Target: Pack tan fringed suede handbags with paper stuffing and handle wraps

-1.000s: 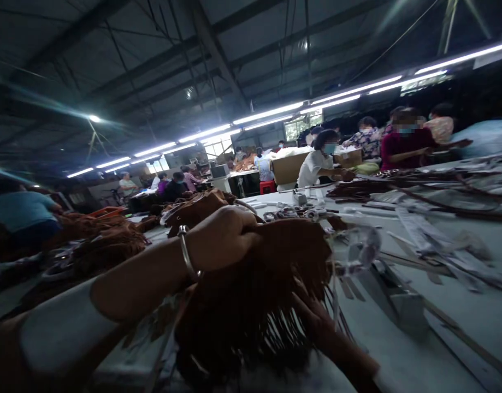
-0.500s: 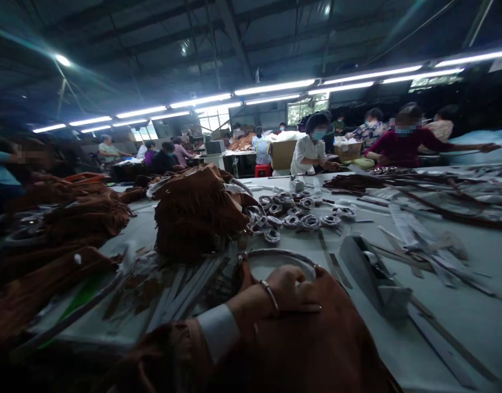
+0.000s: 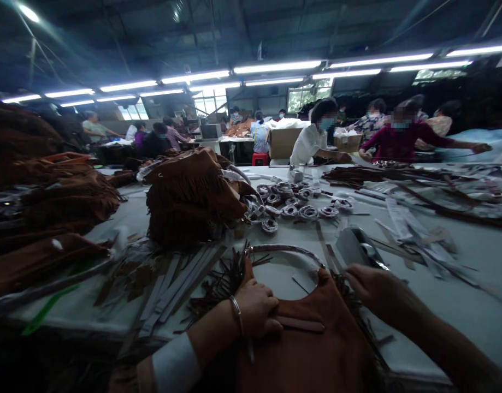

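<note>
A brown suede-like bag [image 3: 303, 360] with dark fringe along its sides lies before me at the table's near edge. Its curved handle [image 3: 285, 248], wrapped in clear film, arches away from me. My left hand [image 3: 257, 308], with a bracelet at the wrist, has its fingers curled on the bag's upper left edge. Beside those fingers, a narrow brown strap [image 3: 302, 323] lies across the bag. My right hand [image 3: 371, 289] is closed by the bag's right fringe, just in front of a grey tape dispenser [image 3: 353, 245]; its fingertips are partly hidden.
Beyond the bag stands a stack of brown fringed bags [image 3: 185, 191]. Wrapped coils [image 3: 289, 210] lie right of it. Pale strips [image 3: 185, 289] and a green strip [image 3: 49, 311] are at left, more straps [image 3: 439, 188] at right. Several people work across the table.
My right hand has come into view from the right, near the tape dispenser. The left hand has moved left from the bag's middle, uncovering the handle opening and the narrow strap.
</note>
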Demonstrator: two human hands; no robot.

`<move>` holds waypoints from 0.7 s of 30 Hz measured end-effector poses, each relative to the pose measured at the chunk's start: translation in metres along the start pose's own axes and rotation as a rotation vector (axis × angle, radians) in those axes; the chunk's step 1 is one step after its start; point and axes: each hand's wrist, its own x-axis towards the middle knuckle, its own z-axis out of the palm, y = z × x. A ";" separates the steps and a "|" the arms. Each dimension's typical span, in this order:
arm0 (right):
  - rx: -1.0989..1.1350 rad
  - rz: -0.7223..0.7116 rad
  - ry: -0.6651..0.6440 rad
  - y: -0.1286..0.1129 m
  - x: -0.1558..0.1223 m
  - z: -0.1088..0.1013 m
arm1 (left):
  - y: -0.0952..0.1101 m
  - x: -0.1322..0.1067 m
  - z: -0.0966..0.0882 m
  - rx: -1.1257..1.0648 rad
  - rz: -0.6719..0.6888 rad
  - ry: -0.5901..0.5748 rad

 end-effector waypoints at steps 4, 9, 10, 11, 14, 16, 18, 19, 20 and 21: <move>-0.074 -0.183 -0.207 -0.077 0.105 0.032 | 0.000 0.001 -0.004 0.022 -0.016 -0.040; -0.109 -0.117 -0.301 -0.101 0.152 0.095 | -0.024 -0.011 -0.008 -0.001 -0.053 0.097; -0.114 -0.099 -0.298 -0.097 0.152 0.101 | -0.031 -0.014 -0.010 -0.002 -0.121 0.135; -0.117 -0.082 -0.285 -0.093 0.152 0.105 | -0.039 -0.016 -0.012 -0.004 -0.197 0.162; -0.114 -0.052 -0.205 -0.082 0.149 0.108 | -0.054 -0.015 -0.024 0.015 -0.327 0.148; -0.104 -0.045 -0.148 -0.080 0.148 0.106 | -0.058 -0.006 -0.036 0.061 -0.339 0.096; -0.089 -0.045 -0.105 -0.081 0.146 0.105 | -0.060 0.008 -0.049 0.095 -0.379 0.060; -0.079 -0.046 -0.088 -0.082 0.146 0.105 | -0.062 0.016 -0.055 0.093 -0.402 0.070; -0.067 -0.047 -0.075 -0.083 0.145 0.105 | -0.064 0.023 -0.060 0.081 -0.421 0.101; -0.054 -0.050 -0.066 -0.084 0.145 0.105 | -0.067 0.031 -0.062 0.064 -0.434 0.147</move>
